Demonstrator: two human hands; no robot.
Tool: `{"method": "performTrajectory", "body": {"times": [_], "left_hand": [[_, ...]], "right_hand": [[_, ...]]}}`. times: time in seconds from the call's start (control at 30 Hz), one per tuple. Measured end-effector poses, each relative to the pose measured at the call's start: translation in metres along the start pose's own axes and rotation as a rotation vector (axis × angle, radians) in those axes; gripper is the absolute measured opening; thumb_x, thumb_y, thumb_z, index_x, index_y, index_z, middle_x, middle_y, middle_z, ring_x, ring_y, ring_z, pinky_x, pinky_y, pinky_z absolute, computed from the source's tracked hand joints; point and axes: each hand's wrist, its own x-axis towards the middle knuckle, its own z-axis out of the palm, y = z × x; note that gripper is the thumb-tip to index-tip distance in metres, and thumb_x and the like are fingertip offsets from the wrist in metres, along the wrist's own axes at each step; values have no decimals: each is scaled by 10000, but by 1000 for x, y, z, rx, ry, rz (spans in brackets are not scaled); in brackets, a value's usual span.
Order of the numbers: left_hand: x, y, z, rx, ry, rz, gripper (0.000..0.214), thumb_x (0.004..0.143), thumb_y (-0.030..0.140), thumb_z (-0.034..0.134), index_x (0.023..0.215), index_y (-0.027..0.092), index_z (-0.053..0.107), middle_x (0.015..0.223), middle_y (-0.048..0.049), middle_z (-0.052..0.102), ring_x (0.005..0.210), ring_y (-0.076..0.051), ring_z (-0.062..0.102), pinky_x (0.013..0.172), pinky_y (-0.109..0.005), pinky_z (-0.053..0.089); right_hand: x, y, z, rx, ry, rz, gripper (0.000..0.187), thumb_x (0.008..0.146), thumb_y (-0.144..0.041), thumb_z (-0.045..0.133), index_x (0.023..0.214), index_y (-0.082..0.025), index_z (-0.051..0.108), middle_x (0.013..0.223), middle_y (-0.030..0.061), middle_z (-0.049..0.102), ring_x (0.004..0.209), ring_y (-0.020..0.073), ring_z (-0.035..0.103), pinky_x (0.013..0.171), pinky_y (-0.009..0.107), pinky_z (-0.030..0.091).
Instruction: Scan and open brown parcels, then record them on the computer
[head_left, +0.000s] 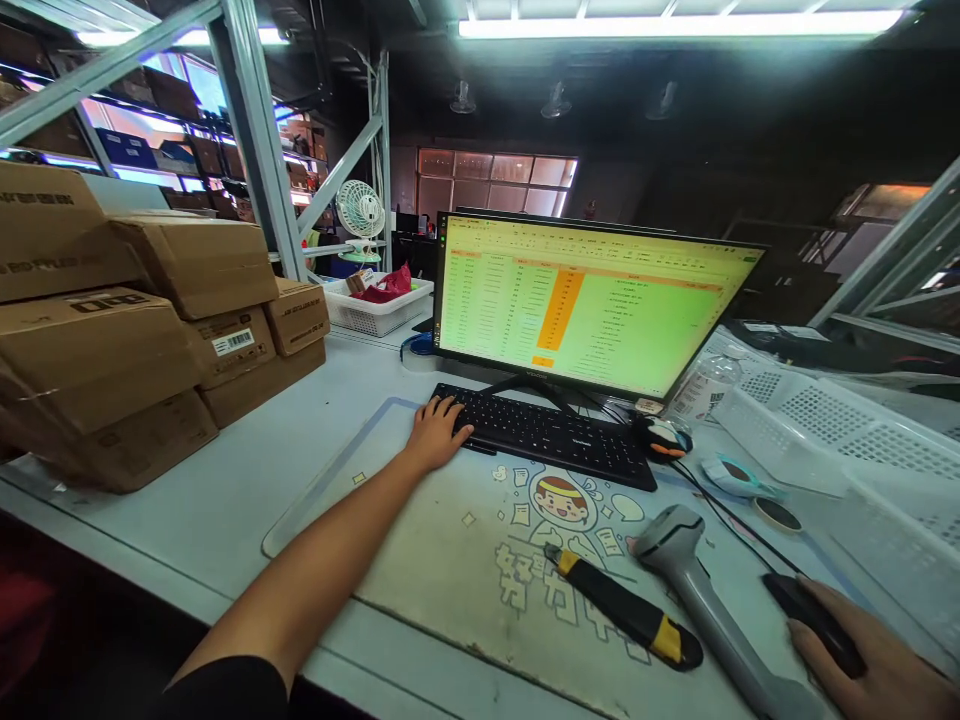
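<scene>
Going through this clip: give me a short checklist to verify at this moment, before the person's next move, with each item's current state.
Left hand resting on the black keyboard: ok.
Right hand on the black mouse: ok.
Spreadsheet showing on the monitor: ok; its cell text is too small to read, so contents: cannot tell.
Handheld barcode scanner lying on the desk mat, out of both hands: ok.
Blade of the utility knife retracted: cannot tell.
</scene>
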Motion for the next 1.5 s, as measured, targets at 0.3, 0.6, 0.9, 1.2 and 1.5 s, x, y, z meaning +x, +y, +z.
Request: {"method": "performTrajectory", "body": {"times": [0.3,0.6,0.9,1.2,1.5], "left_hand": [[0,0,0,19,12,-2,538,1082,490,501,1548,231,569,1705,-107,449,1595,-359,343,1282,-537,325],[1,-1,1,1,10,0,541,1074,494,481,1537,232,577,1703,-110,451,1598,-366,331,1280,-549,314],[-1,-2,2,33,5,2,555,1084,483,456,1553,207,564,1713,-118,434,1599,-363,326,1288,-537,299],[2,-6,7,77,4,-1,568,1084,492,431,1566,220,557,1705,-107,448,1590,-369,342,1277,-549,324],[2,-7,9,73,22,3,572,1073,497,430,1550,217,575,1698,-123,455,1583,-382,353,1266,-564,338]], "right_hand": [[1,-36,-23,70,-113,175,670,773,-698,491,1214,-227,671,1198,198,774,1106,442,749,1030,650,585],[-2,-44,-30,147,-109,238,505,754,-680,572,1102,-323,655,1069,231,755,1043,493,738,912,684,582],[-6,-41,-26,75,-117,156,589,812,-633,529,1226,-228,638,1204,201,768,1116,415,745,997,575,596],[-12,-35,-19,58,-67,43,570,877,-570,491,1295,-225,666,1368,149,736,1282,343,696,1149,554,534],[-14,-40,-22,52,-76,130,576,851,-606,503,1241,-206,641,1251,167,768,1098,340,752,979,519,608]]}}
